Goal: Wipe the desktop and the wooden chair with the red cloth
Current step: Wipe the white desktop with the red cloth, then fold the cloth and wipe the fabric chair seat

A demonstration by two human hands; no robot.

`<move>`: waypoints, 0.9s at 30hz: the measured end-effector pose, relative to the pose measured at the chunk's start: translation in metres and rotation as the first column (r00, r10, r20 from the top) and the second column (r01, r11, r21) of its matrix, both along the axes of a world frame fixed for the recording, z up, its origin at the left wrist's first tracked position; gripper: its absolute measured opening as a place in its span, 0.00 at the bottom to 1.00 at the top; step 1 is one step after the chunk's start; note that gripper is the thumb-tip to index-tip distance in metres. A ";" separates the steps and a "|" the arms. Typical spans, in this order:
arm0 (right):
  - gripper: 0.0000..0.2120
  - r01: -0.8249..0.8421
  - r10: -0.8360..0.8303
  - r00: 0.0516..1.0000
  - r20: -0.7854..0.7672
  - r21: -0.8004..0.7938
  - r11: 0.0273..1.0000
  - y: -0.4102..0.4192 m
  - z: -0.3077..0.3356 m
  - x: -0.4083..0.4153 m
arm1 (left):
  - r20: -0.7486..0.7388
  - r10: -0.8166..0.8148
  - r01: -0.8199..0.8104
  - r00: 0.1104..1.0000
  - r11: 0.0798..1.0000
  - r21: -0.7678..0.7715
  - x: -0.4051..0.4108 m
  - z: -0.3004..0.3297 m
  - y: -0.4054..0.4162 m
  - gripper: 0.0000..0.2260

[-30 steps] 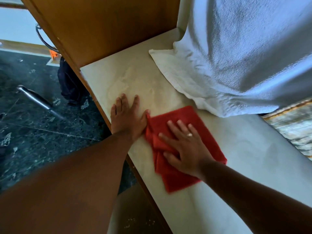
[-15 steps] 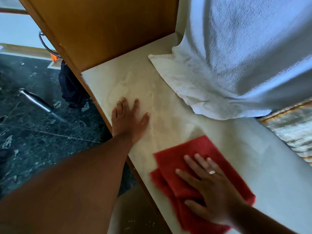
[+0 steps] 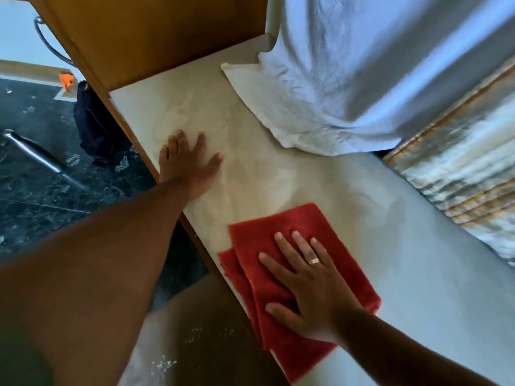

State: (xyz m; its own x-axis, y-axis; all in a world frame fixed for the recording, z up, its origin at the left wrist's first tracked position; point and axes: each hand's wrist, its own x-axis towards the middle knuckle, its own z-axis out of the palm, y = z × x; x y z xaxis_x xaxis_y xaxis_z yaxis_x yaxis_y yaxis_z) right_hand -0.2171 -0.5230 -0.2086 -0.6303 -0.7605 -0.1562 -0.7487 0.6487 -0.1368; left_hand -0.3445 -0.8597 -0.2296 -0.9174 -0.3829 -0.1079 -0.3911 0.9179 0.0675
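Since half a second ago the red cloth (image 3: 301, 277) has barely shifted along the table (image 3: 418, 274); a second ago it lay up beside the left hand, and now it sits well apart from it, near the front edge.

Farthest left, a dark stone floor (image 3: 41, 168) shows below, with a shiny metal bar (image 3: 41, 158) slanting across it and a dark bag (image 3: 94, 126) standing against the wooden side panel (image 3: 156, 37). Next comes the left hand (image 3: 186, 162), flat on the pale tabletop near its left edge, fingers straight and spread, gripping nothing. Further right, the right hand (image 3: 309, 291) presses down flat on the red cloth, fingers straight and slightly fanned, a ring (image 3: 314, 261) on one finger. The cloth is folded, with one corner hanging just over the table's front edge. Beyond it, a white towel (image 3: 320, 107) drapes down onto the back of the table, and at the far right a striped fabric (image 3: 468, 174) lies beside the table.
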 end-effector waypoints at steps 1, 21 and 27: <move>0.37 -0.005 0.004 1.000 0.017 0.019 1.000 0.017 0.003 0.007 | 0.059 -0.018 0.018 0.998 1.000 0.001 0.004 0.002 -0.001 0.39; 0.11 0.735 -0.613 0.586 0.529 -0.030 0.677 0.125 0.074 -0.007 | 0.213 -0.913 0.887 0.348 0.394 0.241 0.054 0.121 0.236 0.11; 0.10 0.913 -0.070 0.304 0.950 -0.269 0.307 0.073 0.108 0.001 | 0.013 -0.345 0.178 0.939 0.517 0.837 0.134 0.148 0.119 0.12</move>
State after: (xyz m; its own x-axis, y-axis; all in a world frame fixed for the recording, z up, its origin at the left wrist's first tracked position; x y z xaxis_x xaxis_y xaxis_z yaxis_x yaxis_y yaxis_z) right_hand -0.2158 -0.4497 -0.1010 -0.8431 -0.3372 -0.4189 0.4023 0.1216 -0.9074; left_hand -0.2100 -0.7408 -0.0813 -0.8974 0.2029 -0.3918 -0.2234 0.5566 0.8002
